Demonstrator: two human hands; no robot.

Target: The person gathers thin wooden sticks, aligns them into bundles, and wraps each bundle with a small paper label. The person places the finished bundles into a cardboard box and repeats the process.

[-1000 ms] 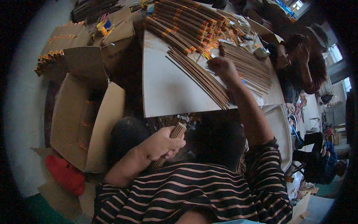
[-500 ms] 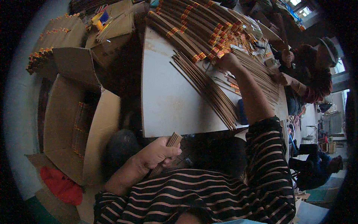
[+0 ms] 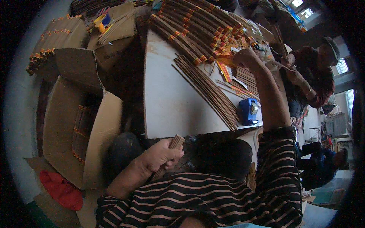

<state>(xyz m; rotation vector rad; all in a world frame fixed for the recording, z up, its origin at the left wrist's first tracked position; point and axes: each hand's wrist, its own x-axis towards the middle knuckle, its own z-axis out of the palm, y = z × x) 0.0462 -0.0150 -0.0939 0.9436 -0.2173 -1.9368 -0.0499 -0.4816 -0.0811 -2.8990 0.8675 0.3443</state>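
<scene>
Near my body, below the table's front edge, my left hand (image 3: 163, 156) is closed round a bundle of brown incense sticks (image 3: 176, 142), whose even ends stick out above the thumb. My right hand (image 3: 246, 59) reaches far over the table, fingers curled in beside a heap of red and orange paper labels (image 3: 227, 57); what they grip, if anything, is hidden. Loose incense sticks (image 3: 205, 91) lie slantwise on the white table (image 3: 171, 102). Behind them are stacked incense bundles (image 3: 190, 32) with red and yellow bands.
A blue tape dispenser (image 3: 248, 111) stands near the table's front right. To the left, an open cardboard box (image 3: 102, 133) holds more bundles, with a red cloth (image 3: 61, 190) beside it. A co-worker (image 3: 317, 72) handles sticks across the table at the right.
My right hand has moved a little to the right, and its forearm no longer covers the blue tape dispenser or a red-yellow label. My left hand keeps its bundle in place.
</scene>
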